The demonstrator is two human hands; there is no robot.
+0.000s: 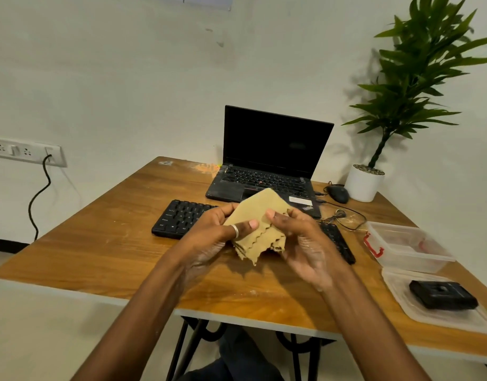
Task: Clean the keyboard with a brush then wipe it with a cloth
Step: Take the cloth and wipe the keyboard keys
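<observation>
Watching from the near edge of the wooden table [72,257], I see a clear lid [402,301] at the near right with a black block [443,296] on it; I can read no marking on the block. Just beyond, both hands hold up a tan cloth [253,215] with zigzag edges, folded in layers. The left hand [215,240] pinches it with a ringed thumb on top and fingers curled behind. The right hand [303,243] pinches the other side, thumb on the front, fingers mostly hidden under the folds. The cloth covers the middle of the black keyboard [182,218], whose key legends are too small to read with certainty. To the right is a clear box [410,246] with a red latch. Farther off an open laptop [267,149] shows a dark screen; its white sticker and corner logo are too blurred to read. A mouse [338,194] lies to its right. The potted plant [418,78] is cut off at the top and right.
</observation>
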